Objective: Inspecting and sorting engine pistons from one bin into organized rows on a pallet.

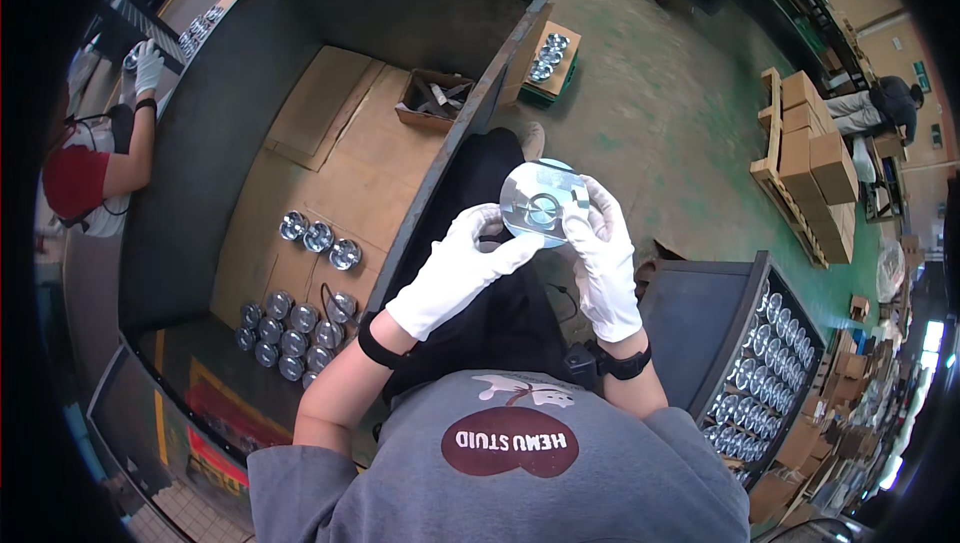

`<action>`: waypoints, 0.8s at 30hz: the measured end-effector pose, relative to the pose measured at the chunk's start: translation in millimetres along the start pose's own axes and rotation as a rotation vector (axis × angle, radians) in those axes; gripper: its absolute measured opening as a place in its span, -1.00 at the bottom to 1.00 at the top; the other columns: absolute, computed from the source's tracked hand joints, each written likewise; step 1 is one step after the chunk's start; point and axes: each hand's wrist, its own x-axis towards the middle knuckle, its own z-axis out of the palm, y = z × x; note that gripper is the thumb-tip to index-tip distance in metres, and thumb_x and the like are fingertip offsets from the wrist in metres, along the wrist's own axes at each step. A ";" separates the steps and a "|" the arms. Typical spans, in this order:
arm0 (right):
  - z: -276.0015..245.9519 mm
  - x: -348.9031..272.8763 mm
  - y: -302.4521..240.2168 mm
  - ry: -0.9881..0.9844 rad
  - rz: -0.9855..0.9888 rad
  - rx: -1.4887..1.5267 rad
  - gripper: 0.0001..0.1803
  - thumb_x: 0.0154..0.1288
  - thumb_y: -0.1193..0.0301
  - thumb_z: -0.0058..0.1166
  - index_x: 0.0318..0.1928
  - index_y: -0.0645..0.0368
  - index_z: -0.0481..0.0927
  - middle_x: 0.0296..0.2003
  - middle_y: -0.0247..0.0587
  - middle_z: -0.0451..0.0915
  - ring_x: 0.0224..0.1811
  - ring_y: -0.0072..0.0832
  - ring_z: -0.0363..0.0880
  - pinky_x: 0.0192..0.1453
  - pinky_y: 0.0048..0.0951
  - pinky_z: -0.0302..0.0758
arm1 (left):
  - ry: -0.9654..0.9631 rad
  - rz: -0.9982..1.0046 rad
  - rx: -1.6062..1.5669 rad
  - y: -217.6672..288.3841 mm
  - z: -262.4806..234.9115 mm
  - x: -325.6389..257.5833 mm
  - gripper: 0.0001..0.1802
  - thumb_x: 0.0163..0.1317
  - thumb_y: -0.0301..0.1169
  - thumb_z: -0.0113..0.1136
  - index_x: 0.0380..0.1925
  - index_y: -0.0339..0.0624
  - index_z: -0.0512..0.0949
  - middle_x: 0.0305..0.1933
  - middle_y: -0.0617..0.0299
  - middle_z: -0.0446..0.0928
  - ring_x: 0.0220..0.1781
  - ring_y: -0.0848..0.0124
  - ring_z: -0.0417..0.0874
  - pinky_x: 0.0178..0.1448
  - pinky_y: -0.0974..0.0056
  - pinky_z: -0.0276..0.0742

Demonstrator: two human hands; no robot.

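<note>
A shiny, round metal piston (530, 186) is up in front of my body, its flat face with a circular recess toward me. My white-gloved left hand (458, 265) grips its lower left edge, thumb along the near rim. On the other side my right hand (603, 261), also gloved in white, has its thumb on the face and its fingers behind the edge. To the left, a row of three pistons (318, 237) stands on cardboard, and several more pistons (294, 342) are grouped nearer me.
A high-walled dark metal bin (420, 193) lies left, with a small cardboard box (437, 100) inside. Right of me is a rack (690, 313) of pistons; beyond it, cartons (812, 148) on a pallet. One person (90, 178) works at far left, another (885, 108) at far right.
</note>
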 end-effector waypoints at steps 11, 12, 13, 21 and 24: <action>7.3 2.0 8.7 0.025 0.011 -0.076 -0.31 0.32 0.51 0.19 0.37 0.32 0.16 0.07 -0.05 0.54 0.03 -0.49 0.58 0.09 -0.51 0.56 | 0.079 0.062 -0.048 -27.6 -8.9 4.2 -0.49 0.41 -0.23 0.16 0.24 -0.29 0.38 0.14 0.24 0.50 0.16 0.55 0.47 0.26 0.41 0.39; 7.5 2.2 9.6 0.020 0.016 -0.079 -0.32 0.33 0.51 0.19 0.36 0.32 0.16 0.07 -0.05 0.54 0.03 -0.49 0.58 0.08 -0.51 0.56 | 0.075 0.058 -0.069 -28.3 -9.5 4.3 -0.50 0.41 -0.23 0.16 0.23 -0.30 0.39 0.13 0.24 0.51 0.15 0.56 0.47 0.25 0.41 0.39; 7.7 2.7 9.8 0.017 0.019 -0.082 -0.32 0.33 0.50 0.18 0.36 0.32 0.16 0.07 -0.05 0.54 0.03 -0.50 0.58 0.08 -0.52 0.56 | 0.069 0.055 -0.090 -28.3 -9.9 4.7 -0.51 0.41 -0.23 0.16 0.21 -0.30 0.41 0.11 0.24 0.52 0.13 0.57 0.48 0.24 0.42 0.40; 6.1 5.0 13.9 0.024 0.031 -0.115 -0.34 0.35 0.47 0.18 0.36 0.29 0.19 0.08 -0.07 0.54 0.05 -0.51 0.57 0.10 -0.52 0.53 | 0.097 0.074 -0.035 -25.3 -8.2 5.4 -0.54 0.39 -0.14 0.17 0.05 -0.34 0.52 -0.13 0.31 0.52 -0.10 0.62 0.44 -0.03 0.45 0.36; 4.2 6.2 18.1 0.031 0.031 -0.128 -0.35 0.35 0.46 0.18 0.36 0.28 0.19 0.08 -0.08 0.55 0.07 -0.50 0.56 0.15 -0.52 0.49 | 0.097 0.146 -0.047 -31.3 -9.0 7.4 -0.55 0.40 -0.11 0.15 -0.06 -0.36 0.58 -0.33 0.39 0.47 -0.29 0.66 0.36 -0.27 0.47 0.29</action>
